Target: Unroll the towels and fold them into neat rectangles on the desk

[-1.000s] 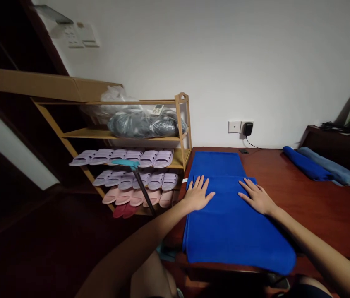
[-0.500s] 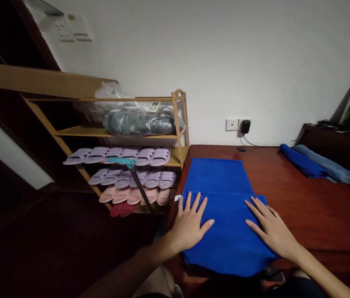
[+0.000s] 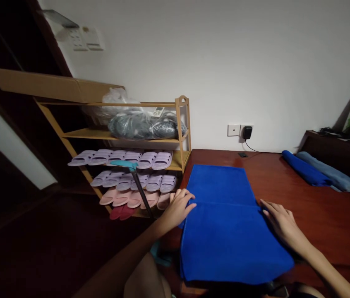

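A blue towel (image 3: 233, 242) lies on the reddish-brown wooden table, its near part folded back over the far part, and its front end hangs at the table's near edge. My left hand (image 3: 179, 207) pinches the towel's left edge at the fold line, thumb and fingers curled round it. At the opposite end of that fold, my right hand (image 3: 282, 223) grips the right corner between thumb and fingertips. The far section of the towel lies flat beyond both hands.
A rolled blue towel (image 3: 305, 169) and a grey-blue one (image 3: 330, 171) lie at the table's (image 3: 324, 219) right. Left stands a wooden shoe rack (image 3: 183, 136) with several slippers (image 3: 162, 159); a teal-topped handle (image 3: 140, 188) leans before it. A black plug (image 3: 247, 132) sits in the wall socket.
Both hands lay spread flat on the towel; now they have moved outward and closed on its two edges at the fold. The view has tilted slightly upward.
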Motion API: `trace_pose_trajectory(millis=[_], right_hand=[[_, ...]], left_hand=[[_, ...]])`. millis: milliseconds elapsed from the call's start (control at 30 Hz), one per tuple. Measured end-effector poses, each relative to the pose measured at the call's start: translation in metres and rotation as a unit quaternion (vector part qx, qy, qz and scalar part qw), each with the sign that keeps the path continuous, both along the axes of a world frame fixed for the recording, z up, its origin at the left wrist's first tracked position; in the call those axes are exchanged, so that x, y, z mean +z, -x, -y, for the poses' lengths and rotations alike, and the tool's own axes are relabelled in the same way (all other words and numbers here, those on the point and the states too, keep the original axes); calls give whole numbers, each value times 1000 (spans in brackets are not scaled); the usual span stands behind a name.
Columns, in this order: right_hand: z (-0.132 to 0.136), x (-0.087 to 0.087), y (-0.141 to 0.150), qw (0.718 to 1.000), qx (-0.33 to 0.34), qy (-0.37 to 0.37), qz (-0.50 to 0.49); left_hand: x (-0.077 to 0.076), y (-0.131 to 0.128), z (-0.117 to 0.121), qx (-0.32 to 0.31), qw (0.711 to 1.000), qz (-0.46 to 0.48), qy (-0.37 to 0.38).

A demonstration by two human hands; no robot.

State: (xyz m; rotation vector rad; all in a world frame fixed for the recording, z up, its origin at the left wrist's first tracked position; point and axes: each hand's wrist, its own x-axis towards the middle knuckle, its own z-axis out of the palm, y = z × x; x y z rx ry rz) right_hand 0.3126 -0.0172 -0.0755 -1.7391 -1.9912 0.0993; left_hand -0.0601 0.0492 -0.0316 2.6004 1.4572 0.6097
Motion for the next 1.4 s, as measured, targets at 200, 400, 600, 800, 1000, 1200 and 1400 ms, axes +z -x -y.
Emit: trace_pose_trajectory(millis=[200, 400, 600, 800, 1000, 1200, 1400], right_hand=[[0, -16, -11, 1000, -4, 3, 26], [12, -16, -15, 999, 0, 0, -41], [24, 1, -13, 981, 25, -27, -189], [52, 40, -13, 940, 0, 56, -335], [80, 78, -12, 941, -5, 95, -326], [92, 93, -8, 930, -32, 82, -356], [93, 95, -7, 922, -58, 74, -375]], left_hand=[[-5, 11, -4, -61, 995, 50, 62], [-7, 16, 5, -63, 990, 88, 89], [5, 21, 16, -65, 970, 176, 155], [31, 30, 33, -69, 945, 245, 207], [60, 35, 54, -52, 938, 269, 211], [72, 45, 64, -49, 933, 281, 221], [80, 47, 69, -52, 928, 298, 216]])
